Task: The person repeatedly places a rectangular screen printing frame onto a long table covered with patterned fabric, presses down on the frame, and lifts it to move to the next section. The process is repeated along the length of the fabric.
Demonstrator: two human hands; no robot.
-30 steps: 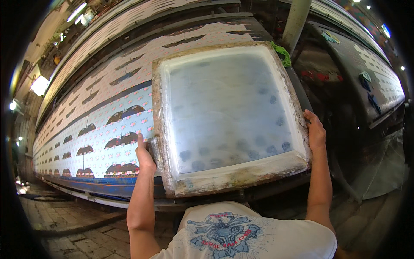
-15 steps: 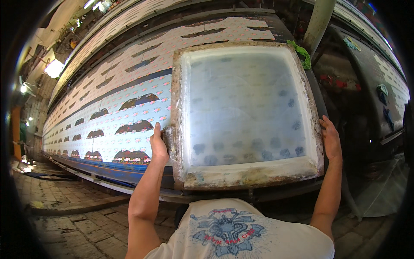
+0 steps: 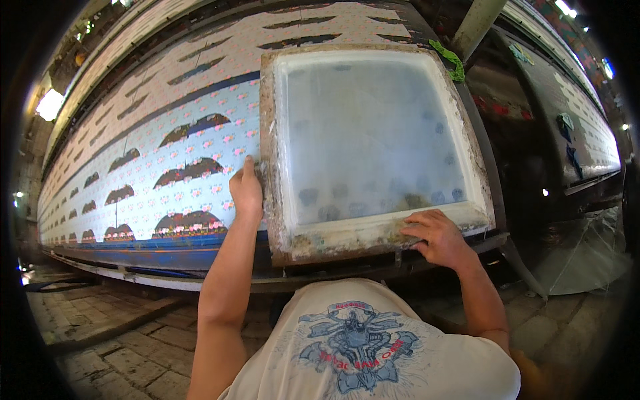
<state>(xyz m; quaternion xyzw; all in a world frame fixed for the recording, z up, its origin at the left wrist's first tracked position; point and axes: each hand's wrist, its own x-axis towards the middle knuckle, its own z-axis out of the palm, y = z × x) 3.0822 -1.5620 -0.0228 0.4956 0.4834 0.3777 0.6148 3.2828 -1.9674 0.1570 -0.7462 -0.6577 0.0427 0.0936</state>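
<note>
A screen-printing frame (image 3: 483, 200) with a pale, translucent mesh lies on the long table in front of me. Faint dark flower-like marks show through or on the mesh. My left hand (image 3: 247, 190) holds the frame's left side, thumb pointing up; its other fingers are mostly hidden. On the near rail, right of its middle, rests my right hand (image 3: 437, 237), fingers bent and apart, with nothing visible in them. Left of the frame stretches light-blue fabric (image 3: 243, 120) printed with small pink flowers, with rows of dark curved shapes across it.
Pinkish printed fabric (image 3: 233, 47) covers the far side of the table. A bright green cloth (image 3: 450, 60) lies by the frame's far right corner, near a pale post (image 3: 477, 30). Another long dark table (image 3: 553, 100) stands to the right. Clear plastic sheeting (image 3: 587, 253) hangs at lower right.
My right hand has moved from the frame's right side to its near rail. The left hand stays at the left side. The whole view has shifted slightly.
</note>
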